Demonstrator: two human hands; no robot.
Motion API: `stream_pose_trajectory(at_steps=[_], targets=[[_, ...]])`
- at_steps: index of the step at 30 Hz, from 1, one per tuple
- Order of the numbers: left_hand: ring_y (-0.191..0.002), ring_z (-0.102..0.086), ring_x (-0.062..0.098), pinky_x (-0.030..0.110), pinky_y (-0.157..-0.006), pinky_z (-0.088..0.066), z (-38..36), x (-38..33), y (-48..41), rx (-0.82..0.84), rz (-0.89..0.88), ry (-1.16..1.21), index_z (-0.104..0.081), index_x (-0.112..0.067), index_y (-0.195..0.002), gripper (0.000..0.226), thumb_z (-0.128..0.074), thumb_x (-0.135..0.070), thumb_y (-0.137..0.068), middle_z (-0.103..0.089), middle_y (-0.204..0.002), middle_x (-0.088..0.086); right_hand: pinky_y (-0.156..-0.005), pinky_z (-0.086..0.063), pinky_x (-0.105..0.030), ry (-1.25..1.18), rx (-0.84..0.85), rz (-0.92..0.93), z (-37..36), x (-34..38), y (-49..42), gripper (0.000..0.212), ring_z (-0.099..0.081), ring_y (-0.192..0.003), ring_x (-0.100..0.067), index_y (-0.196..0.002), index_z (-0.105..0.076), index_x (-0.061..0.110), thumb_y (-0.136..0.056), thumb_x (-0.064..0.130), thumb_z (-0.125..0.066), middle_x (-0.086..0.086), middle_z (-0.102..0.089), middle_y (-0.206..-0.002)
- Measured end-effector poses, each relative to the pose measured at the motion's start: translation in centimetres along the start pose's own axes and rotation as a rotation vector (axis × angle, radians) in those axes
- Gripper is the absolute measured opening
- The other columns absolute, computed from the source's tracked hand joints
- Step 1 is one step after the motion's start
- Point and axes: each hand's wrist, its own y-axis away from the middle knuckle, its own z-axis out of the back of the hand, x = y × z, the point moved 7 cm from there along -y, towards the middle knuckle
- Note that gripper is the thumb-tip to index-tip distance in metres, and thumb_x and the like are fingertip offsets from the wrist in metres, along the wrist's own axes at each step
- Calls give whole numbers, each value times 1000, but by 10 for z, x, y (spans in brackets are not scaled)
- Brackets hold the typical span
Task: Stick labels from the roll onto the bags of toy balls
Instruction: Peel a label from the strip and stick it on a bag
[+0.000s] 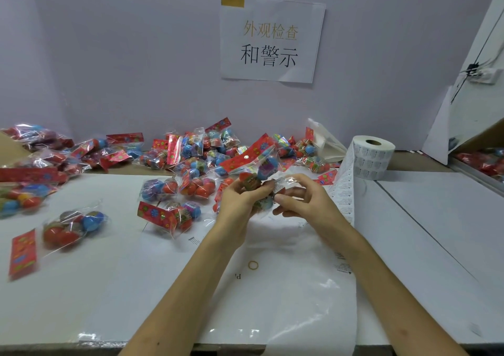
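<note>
Above the table's middle, my left hand [240,200] grips a clear bag of toy balls [260,168] with a red card header. My right hand [302,200] pinches a small white label [282,182] against that bag. The label roll [372,156] stands upright at the back right, and its backing strip [344,192] trails down toward my right forearm. Several more bags of balls [196,153] are heaped behind my hands, with others lying at the left [73,226].
A clear plastic sheet [286,295] covers the white table under my arms, with a yellow rubber band [253,265] on it. A paper sign [270,39] hangs on the back wall. A cardboard box edge [11,148] sits at far left.
</note>
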Motion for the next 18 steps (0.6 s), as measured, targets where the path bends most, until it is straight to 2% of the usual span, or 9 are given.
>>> stream_pose_trajectory(at_steps=[7, 10, 12, 15, 18], targets=[[-89, -77, 23, 29, -74, -59, -1, -3, 1, 37, 11, -9, -74, -17, -92, 19, -82, -5, -80, -80, -94, 3, -77, -58, -34, 24, -8, 16, 3, -1, -1, 37, -75, -80, -27, -119, -61, 21, -87, 13, -78, -3, -76, -89], [-88, -78, 22, 28, -71, -59, 0, -5, 1, 38, 8, 0, -73, -18, -92, 31, -87, -15, -64, -80, -94, 1, -75, -59, -31, 32, -4, 27, 3, -1, -2, 37, -75, -79, -26, -118, -61, 23, -87, 14, -78, -2, -76, -89], [-87, -77, 21, 28, -70, -59, 0, -5, 1, 31, 7, 4, -73, -18, -92, 37, -87, -19, -57, -80, -93, 1, -73, -59, -30, 35, -4, 34, 3, -1, -2, 38, -75, -79, -25, -118, -61, 25, -86, 13, -79, -2, -76, -89], [-91, -76, 25, 32, -75, -59, 1, -4, 1, 18, 8, 2, -72, -17, -93, 33, -88, -14, -64, -80, -90, 2, -71, -58, -28, 35, 5, 52, 2, 0, -1, 42, -74, -77, -23, -119, -61, 25, -85, 11, -80, -3, -76, -89], [-95, -75, 31, 36, -79, -61, 1, -5, 1, 7, 6, -12, -71, -15, -96, 42, -89, -19, -58, -79, -96, 9, -69, -57, -26, 41, 16, 75, 0, 2, 0, 43, -73, -75, -22, -121, -62, 22, -85, 7, -79, -4, -76, -88]])
